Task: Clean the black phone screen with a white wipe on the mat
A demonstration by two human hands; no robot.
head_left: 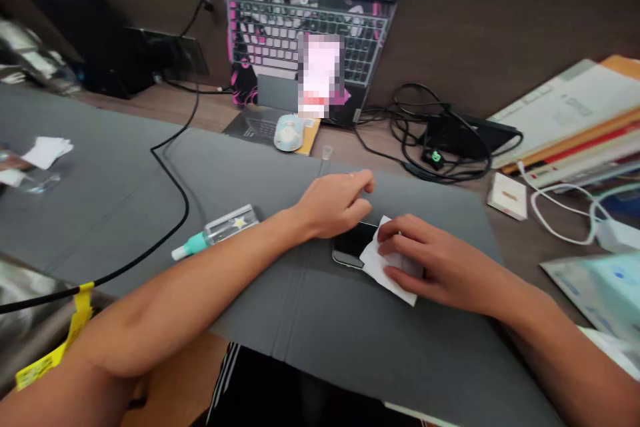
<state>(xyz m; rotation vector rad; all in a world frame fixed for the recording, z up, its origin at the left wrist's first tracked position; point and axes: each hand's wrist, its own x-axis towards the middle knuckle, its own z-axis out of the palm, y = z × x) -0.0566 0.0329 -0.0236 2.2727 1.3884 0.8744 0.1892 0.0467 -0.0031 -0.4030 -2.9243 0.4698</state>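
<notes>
A dark phone (351, 245) lies on the grey desk mat, its right part covered by a white tissue (373, 260). With bent fingers, my right hand (425, 257) presses the tissue down on the phone. My left hand (335, 203) is just above the phone's far left edge, fingers loosely curled, thumb apart, nothing seen in it. To the left of that wrist, a clear spray bottle (233, 223) with a teal and white top lies on its side, partly behind my forearm.
An open laptop (270, 33) stands at the back, a pixelated patch over its keyboard. Before it is a patterned mouse (289, 132). A black cable (175, 180) crosses the grey mat (125, 180). Tangled cables (440, 167), a small white box (507, 196) and stacked books (565, 120) are at right.
</notes>
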